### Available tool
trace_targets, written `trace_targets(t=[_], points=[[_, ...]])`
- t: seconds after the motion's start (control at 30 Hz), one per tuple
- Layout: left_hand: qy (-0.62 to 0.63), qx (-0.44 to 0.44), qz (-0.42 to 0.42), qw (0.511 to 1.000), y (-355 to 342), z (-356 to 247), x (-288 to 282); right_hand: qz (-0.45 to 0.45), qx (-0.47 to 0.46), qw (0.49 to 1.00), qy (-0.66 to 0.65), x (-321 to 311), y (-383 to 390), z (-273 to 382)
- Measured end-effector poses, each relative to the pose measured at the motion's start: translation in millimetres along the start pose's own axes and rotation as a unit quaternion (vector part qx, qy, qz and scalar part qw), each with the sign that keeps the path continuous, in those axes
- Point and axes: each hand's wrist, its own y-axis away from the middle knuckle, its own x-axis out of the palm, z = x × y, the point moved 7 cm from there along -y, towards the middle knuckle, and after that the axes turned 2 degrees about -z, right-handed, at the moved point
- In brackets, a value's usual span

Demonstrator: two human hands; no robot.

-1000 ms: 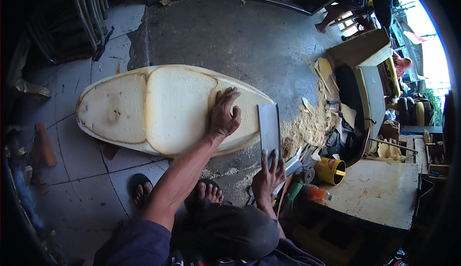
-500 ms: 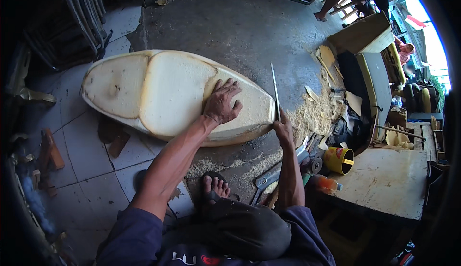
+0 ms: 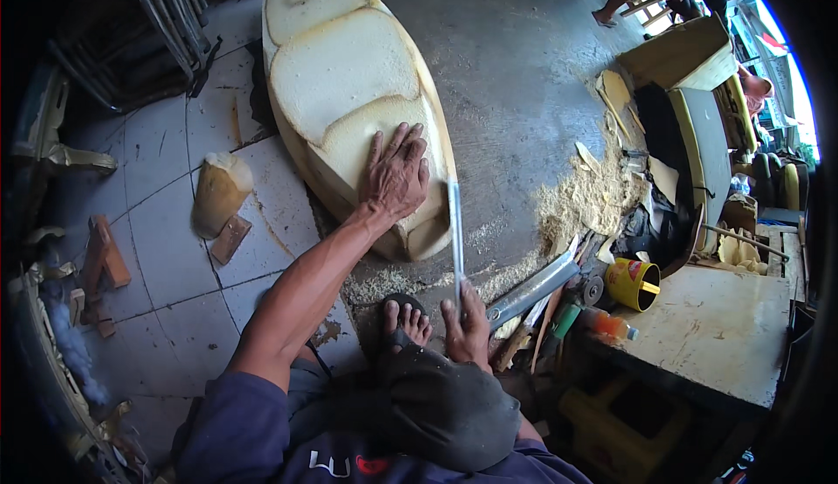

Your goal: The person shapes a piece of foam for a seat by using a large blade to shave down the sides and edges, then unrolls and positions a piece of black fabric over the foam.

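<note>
- The left hand (image 3: 397, 174) lies flat with fingers (image 3: 403, 142) spread open, palm down on the near end of the foam seat cushion (image 3: 345, 74), pressing on it without gripping.
- The right hand (image 3: 467, 331) is closed around the near end of a long thin blade (image 3: 455, 231), which stands on edge and runs away from the person, just beside the cushion's right side; whether the blade touches the foam is hard to tell from this angle.
- The foam seat cushion, pale yellow with layered panels, lies on the floor (image 3: 515, 74), its long axis running away from the person, partly on grey concrete and partly on tiles.
- A sandalled foot (image 3: 403, 320) rests between the two forearms, near the right hand.
- A metal bar (image 3: 534, 288) lies on the floor just right of the right hand.
- Foam scraps (image 3: 594, 200) are heaped further right, near a yellow can (image 3: 633, 283).
- A worn bench (image 3: 716, 331) stands at the right edge.
- A loose foam chunk (image 3: 216, 192) lies on the tiles to the left.
</note>
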Motion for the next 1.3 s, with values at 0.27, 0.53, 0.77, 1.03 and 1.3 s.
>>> trace_targets(t=[0.27,0.53,0.77,1.03,1.3], points=[[-0.015,-0.019,-0.036,0.999,0.2,6.0,-12.4,0.01,-0.074,0.996,0.049,26.5,-72.5,29.2],[0.03,-0.027,-0.027,0.999,-10.4,-3.6,-4.2,0.018,-0.029,0.999,-0.023,31.0,-147.9,23.8],[0.027,-0.029,-0.014,0.999,6.3,2.9,-11.2,0.031,-0.095,0.992,0.082,12.6,-42.2,37.2],[0.028,-0.038,0.015,0.999,-3.3,2.9,-1.3,0.051,-0.081,0.991,0.096,3.5,0.8,-26.3],[0.002,-0.036,0.023,0.999,6.9,10.6,-11.5,0.058,-0.086,0.993,0.047,26.5,-59.5,3.2]])
